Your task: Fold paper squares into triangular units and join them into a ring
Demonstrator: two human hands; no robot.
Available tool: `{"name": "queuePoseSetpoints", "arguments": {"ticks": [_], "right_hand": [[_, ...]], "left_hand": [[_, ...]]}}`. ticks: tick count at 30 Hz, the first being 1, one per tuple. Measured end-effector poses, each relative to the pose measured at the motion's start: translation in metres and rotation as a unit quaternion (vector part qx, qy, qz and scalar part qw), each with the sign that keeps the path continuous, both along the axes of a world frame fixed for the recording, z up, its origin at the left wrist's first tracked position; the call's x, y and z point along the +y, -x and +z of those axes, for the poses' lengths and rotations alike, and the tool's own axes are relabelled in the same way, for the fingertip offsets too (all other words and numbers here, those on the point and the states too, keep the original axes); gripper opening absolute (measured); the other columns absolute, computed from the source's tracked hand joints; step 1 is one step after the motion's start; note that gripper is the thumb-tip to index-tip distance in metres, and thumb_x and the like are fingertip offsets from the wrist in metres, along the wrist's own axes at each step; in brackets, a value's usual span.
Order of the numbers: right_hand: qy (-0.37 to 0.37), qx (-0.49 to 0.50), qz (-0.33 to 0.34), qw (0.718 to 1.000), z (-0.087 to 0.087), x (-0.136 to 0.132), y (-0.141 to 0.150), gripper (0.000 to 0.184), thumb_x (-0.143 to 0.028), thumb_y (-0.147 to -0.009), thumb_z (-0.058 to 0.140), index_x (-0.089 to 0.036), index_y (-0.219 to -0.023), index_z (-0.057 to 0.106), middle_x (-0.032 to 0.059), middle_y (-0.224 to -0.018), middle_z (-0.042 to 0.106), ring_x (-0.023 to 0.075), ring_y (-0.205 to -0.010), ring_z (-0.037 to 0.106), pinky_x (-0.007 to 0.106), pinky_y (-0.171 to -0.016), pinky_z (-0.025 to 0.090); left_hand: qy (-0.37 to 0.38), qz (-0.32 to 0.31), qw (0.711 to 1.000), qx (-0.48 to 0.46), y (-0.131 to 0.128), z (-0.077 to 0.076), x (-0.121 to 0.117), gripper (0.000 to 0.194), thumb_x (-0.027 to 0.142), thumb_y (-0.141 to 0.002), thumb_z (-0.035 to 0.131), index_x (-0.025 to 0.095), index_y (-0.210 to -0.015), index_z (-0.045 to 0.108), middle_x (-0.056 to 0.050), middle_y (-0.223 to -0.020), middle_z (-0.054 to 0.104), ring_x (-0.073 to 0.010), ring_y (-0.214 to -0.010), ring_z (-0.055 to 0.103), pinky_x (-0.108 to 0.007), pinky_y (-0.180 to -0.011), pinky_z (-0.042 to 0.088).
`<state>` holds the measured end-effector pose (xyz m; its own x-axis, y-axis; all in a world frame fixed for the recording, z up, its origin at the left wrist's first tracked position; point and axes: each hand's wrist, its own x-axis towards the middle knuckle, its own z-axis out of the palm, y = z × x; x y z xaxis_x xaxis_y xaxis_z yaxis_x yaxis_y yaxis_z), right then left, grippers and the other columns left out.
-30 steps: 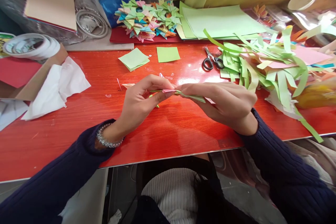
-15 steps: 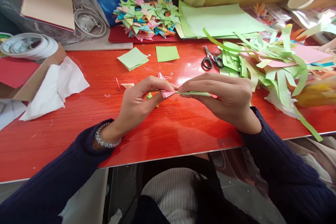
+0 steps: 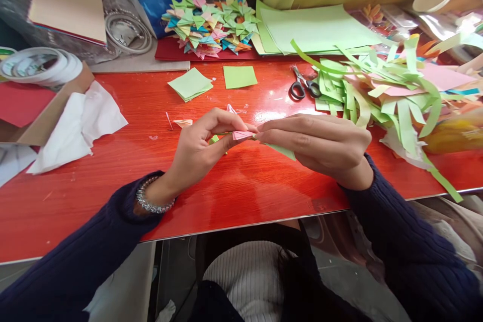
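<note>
My left hand (image 3: 198, 146) is closed, pinching a pink folded paper piece (image 3: 242, 135) between thumb and fingertips above the red table. My right hand (image 3: 324, 143) meets it from the other side, its fingers pressed together on a green folded paper (image 3: 283, 151). Most of the green paper is hidden by those fingers, and I cannot tell how the two papers join. Behind the left thumb a bit of folded green paper (image 3: 214, 139) shows; whether it is held or lies on the table is unclear. A small peach folded piece (image 3: 183, 123) lies beside the left knuckles.
Light green paper squares (image 3: 189, 85) and a brighter green square (image 3: 240, 77) lie beyond my hands. Black-handled scissors (image 3: 302, 85) rest near a heap of paper strips (image 3: 377, 85). Behind stand folded-paper rings (image 3: 199, 25) and green sheets (image 3: 320, 27). Tape rolls (image 3: 41, 65) are left.
My right hand has turned and its fingers have flattened over the green paper, whose visible end now tilts downward. The left hand keeps its pinch on the pink piece almost in place.
</note>
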<state>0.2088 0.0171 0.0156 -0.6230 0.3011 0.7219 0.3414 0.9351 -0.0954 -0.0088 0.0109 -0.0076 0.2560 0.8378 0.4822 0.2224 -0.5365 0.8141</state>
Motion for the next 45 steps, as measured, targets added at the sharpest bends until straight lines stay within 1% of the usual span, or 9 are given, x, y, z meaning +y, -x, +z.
{"name": "queuePoseSetpoints", "arguments": {"ticks": [7, 15, 17, 20, 27, 35, 39, 42, 45], "right_hand": [[0.02, 0.012, 0.0, 1.0, -0.001, 0.0, 0.001, 0.028, -0.008, -0.095, 0.046, -0.021, -0.111, 0.065, 0.0024, -0.104, 0.071, 0.0112, -0.094, 0.069, 0.023, -0.081, 0.059], [-0.047, -0.039, -0.005, 0.998, 0.003, -0.002, -0.002, 0.021, -0.009, -0.093, 0.053, -0.015, -0.109, 0.066, 0.0061, -0.106, 0.071, 0.0133, -0.092, 0.068, 0.026, -0.081, 0.058], [-0.047, -0.03, -0.007, 0.998, 0.002, -0.001, -0.001, 0.022, -0.008, -0.093, 0.053, -0.013, -0.11, 0.065, 0.007, -0.105, 0.071, 0.0126, -0.093, 0.068, 0.025, -0.081, 0.058], [-0.025, 0.004, -0.02, 0.999, 0.0, -0.001, 0.002, 0.023, -0.006, -0.094, 0.05, -0.015, -0.11, 0.065, 0.005, -0.103, 0.072, 0.0101, -0.092, 0.068, 0.022, -0.08, 0.058], [0.046, 0.023, -0.061, 0.997, 0.0, -0.002, 0.007, 0.028, -0.006, -0.092, 0.051, -0.024, -0.105, 0.068, -0.0024, -0.097, 0.073, 0.0078, -0.086, 0.07, 0.019, -0.076, 0.058], [0.115, 0.068, -0.08, 0.988, 0.0, -0.004, 0.013, 0.017, -0.014, -0.092, 0.057, -0.024, -0.096, 0.071, -0.0023, -0.09, 0.074, 0.0103, -0.08, 0.071, 0.024, -0.072, 0.059], [0.126, 0.066, -0.081, 0.987, -0.002, -0.005, 0.013, 0.017, -0.016, -0.092, 0.057, -0.024, -0.099, 0.071, -0.0019, -0.092, 0.074, 0.0104, -0.082, 0.071, 0.024, -0.073, 0.059], [0.126, 0.062, -0.075, 0.987, -0.003, -0.005, 0.012, 0.021, -0.013, -0.092, 0.055, -0.024, -0.101, 0.07, -0.0019, -0.095, 0.074, 0.0094, -0.083, 0.07, 0.022, -0.074, 0.058], [0.13, 0.051, -0.072, 0.988, -0.003, -0.006, 0.011, 0.02, -0.014, -0.093, 0.055, -0.023, -0.103, 0.07, -0.0015, -0.093, 0.074, 0.0091, -0.08, 0.071, 0.021, -0.071, 0.058]], "left_hand": [[0.023, -0.004, 1.0, -0.014, 0.0, 0.001, -0.001, 0.004, 0.023, -0.087, 0.064, 0.02, -0.089, 0.063, -0.002, -0.093, 0.074, -0.0176, -0.089, 0.073, -0.024, -0.065, 0.063], [0.073, -0.01, 0.997, -0.037, 0.0, 0.002, -0.001, 0.009, 0.029, -0.087, 0.065, 0.02, -0.088, 0.063, -0.002, -0.089, 0.074, -0.0163, -0.084, 0.072, -0.023, -0.063, 0.061], [0.079, -0.004, 0.996, -0.032, -0.001, 0.002, -0.002, 0.012, 0.032, -0.086, 0.066, 0.02, -0.087, 0.063, -0.002, -0.089, 0.074, -0.0166, -0.084, 0.072, -0.023, -0.063, 0.062], [0.073, 0.0, 0.997, -0.028, -0.001, 0.003, -0.001, 0.013, 0.032, -0.084, 0.068, 0.02, -0.087, 0.063, -0.002, -0.092, 0.074, -0.0168, -0.087, 0.072, -0.023, -0.064, 0.062], [0.001, -0.017, 1.0, -0.009, 0.0, 0.002, 0.0, 0.006, 0.027, -0.088, 0.064, 0.022, -0.089, 0.063, 0.0, -0.094, 0.074, -0.0158, -0.091, 0.072, -0.025, -0.072, 0.062], [-0.073, 0.019, 0.995, 0.058, 0.003, -0.002, 0.001, 0.011, 0.031, -0.089, 0.062, 0.022, -0.096, 0.064, 0.0, -0.094, 0.075, -0.0141, -0.087, 0.072, -0.023, -0.067, 0.061], [-0.111, 0.028, 0.991, 0.065, 0.003, -0.003, -0.001, 0.01, 0.026, -0.09, 0.06, 0.024, -0.099, 0.063, 0.002, -0.098, 0.075, -0.0106, -0.082, 0.072, -0.021, -0.07, 0.059], [-0.149, 0.033, 0.984, 0.087, 0.004, -0.004, 0.0, 0.01, 0.023, -0.091, 0.059, 0.025, -0.1, 0.062, 0.003, -0.1, 0.074, -0.0104, -0.083, 0.071, -0.022, -0.073, 0.058], [-0.203, 0.047, 0.971, 0.116, 0.005, -0.004, 0.001, 0.012, 0.019, -0.091, 0.058, 0.024, -0.101, 0.063, 0.002, -0.099, 0.074, -0.0104, -0.081, 0.071, -0.021, -0.072, 0.057]]}}
